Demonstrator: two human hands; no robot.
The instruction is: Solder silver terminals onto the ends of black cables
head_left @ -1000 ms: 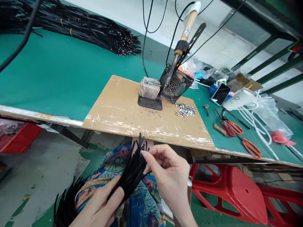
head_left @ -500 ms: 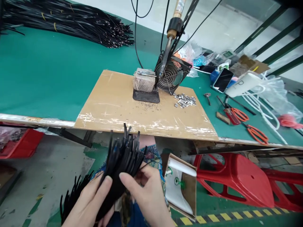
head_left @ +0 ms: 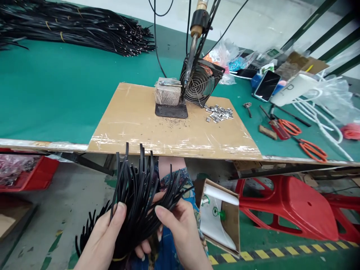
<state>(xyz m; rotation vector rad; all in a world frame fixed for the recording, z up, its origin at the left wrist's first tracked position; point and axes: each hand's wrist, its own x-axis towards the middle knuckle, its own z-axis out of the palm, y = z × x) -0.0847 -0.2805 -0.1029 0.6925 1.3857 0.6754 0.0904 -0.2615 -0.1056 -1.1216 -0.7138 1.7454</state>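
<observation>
A thick bundle of black cables [head_left: 135, 198] stands between my hands above my lap, its loose ends fanned upward. My left hand [head_left: 105, 228] wraps the bundle's left side, thumb in front. With thumb and fingers closed, my right hand [head_left: 177, 221] grips a part of the strands and bends it to the right. A yellow band circles the bundle low down. More black ends show behind my left wrist. Ahead, a soldering iron [head_left: 192, 52] hangs upright over a wrapped block [head_left: 168, 93] on a dark metal plate. Small metal pieces [head_left: 218, 113] lie heaped to the right on the cardboard.
A fan [head_left: 201, 84] stands behind the block. Long black cables [head_left: 84, 30] lie at the back left. Orange-handled scissors [head_left: 313, 150], a phone [head_left: 267, 85] and white cable [head_left: 317, 116] crowd the right. Below are a box with spools [head_left: 236, 225] and a red stool [head_left: 300, 210].
My right hand has drawn part of the strands over to the right, and the bundle's ends have spread apart. The camera view has shifted slightly.
</observation>
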